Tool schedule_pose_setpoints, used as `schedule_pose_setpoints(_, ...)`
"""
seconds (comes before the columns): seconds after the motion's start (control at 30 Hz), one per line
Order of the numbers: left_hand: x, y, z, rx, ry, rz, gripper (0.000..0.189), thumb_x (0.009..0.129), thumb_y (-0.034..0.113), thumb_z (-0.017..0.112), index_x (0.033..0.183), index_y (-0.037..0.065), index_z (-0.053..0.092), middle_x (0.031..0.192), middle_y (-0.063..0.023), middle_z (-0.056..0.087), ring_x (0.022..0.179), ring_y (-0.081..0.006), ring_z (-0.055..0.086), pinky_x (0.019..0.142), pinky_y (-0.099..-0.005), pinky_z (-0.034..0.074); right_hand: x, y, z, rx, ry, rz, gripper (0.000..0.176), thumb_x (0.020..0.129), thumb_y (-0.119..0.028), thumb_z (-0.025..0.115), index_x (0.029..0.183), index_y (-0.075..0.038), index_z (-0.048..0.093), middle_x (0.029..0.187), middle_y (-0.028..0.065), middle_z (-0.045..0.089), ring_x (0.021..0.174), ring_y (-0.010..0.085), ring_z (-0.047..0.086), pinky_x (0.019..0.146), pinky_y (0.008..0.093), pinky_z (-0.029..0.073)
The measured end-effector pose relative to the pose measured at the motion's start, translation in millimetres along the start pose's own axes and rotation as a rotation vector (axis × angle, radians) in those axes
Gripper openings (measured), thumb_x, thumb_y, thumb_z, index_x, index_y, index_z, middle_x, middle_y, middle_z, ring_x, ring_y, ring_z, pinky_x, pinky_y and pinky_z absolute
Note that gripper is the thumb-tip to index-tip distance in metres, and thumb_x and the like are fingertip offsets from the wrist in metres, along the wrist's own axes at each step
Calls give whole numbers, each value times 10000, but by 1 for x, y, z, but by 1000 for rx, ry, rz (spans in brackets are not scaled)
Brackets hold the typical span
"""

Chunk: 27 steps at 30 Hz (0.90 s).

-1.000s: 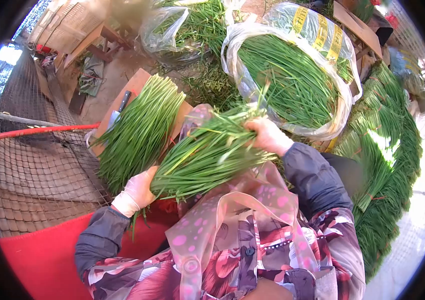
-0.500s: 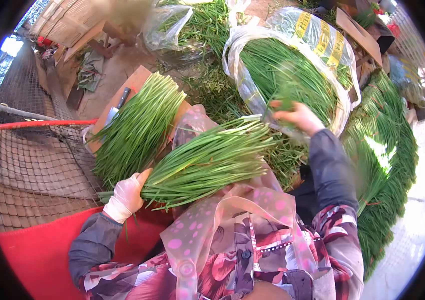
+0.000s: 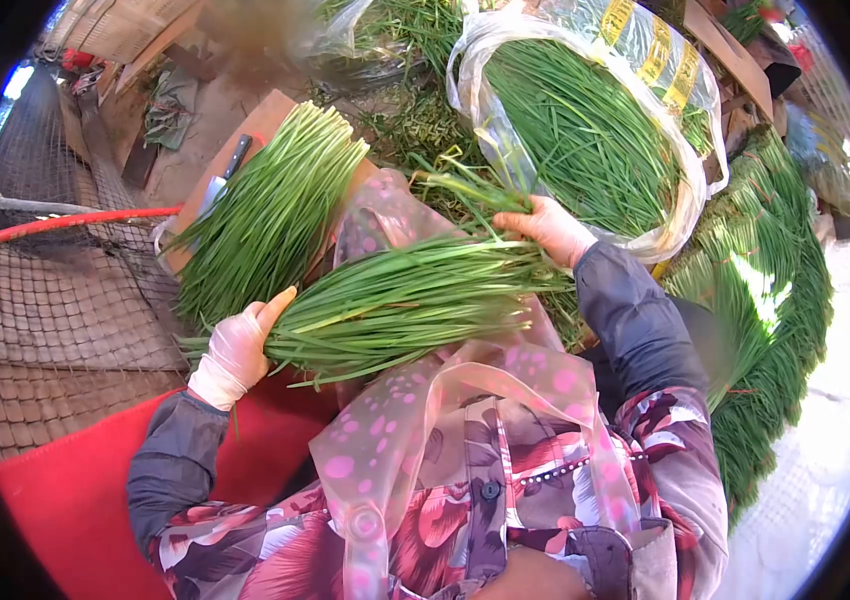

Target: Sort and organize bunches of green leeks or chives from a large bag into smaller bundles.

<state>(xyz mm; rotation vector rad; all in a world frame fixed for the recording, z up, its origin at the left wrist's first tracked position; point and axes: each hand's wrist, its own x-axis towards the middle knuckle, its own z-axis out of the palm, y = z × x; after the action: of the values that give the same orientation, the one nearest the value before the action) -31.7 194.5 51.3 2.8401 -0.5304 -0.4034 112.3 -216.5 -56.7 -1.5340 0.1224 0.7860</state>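
Note:
My left hand (image 3: 240,350), in a pale glove with bare thumb tip, is closed round one end of a bunch of garlic chives (image 3: 385,310) lying across my lap. Above the bunch's other end, my right hand (image 3: 548,230) grips a small clump of chives (image 3: 465,186) that points up and left. A second pile of chives (image 3: 270,205) rests on a board (image 3: 267,112) to the left. On that board a knife (image 3: 230,165) with a dark handle lies partly under the leaves.
An open clear plastic bag (image 3: 687,205) full of chives stands beyond my right hand. Tied bundles of chives (image 3: 775,300) are stacked at the right. Loose trimmings (image 3: 425,130) cover the ground ahead. A red hose (image 3: 65,230) and netting (image 3: 65,310) are on the left.
My right hand has come back from the bag's opening, moving left toward the lap bunch, with its clump now pointing left. My left hand has kept its grip and shifted slightly left and up.

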Motion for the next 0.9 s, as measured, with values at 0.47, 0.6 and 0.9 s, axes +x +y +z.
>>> schedule_pose_setpoints(0.47, -23, -27, 50, -287, 0, -123, 579, 694, 60, 723, 1241, 55, 533, 985, -221, 652, 930, -408, 622, 761, -420, 515, -15, 53, -119, 383, 902, -89, 388, 805, -320, 739, 991, -35, 552, 789, 74, 616, 560, 174, 517, 436, 341, 383)
schedule_pose_setpoints(0.6, -15, -8, 17, 48, 122, 76, 516, 667, -13, 615, 1175, 76, 610, 873, -119, 648, 751, -327, 629, 660, -402, 505, -13, -21, -135, 340, 820, -273, 395, 771, -357, 765, 949, -39, 612, 775, 73, 613, 602, 178, 546, 461, 320, 393)
schedule_pose_setpoints(0.9, -9, 6, 0, 267, 297, 316, 535, 760, 57, 549, 1288, 140, 555, 911, -47, 618, 748, -222, 595, 682, -334, 485, -23, -51, 18, -323, 411, -361, 391, 833, -280, 709, 1074, 13, 617, 830, 73, 674, 614, 131, 594, 545, 283, 469)
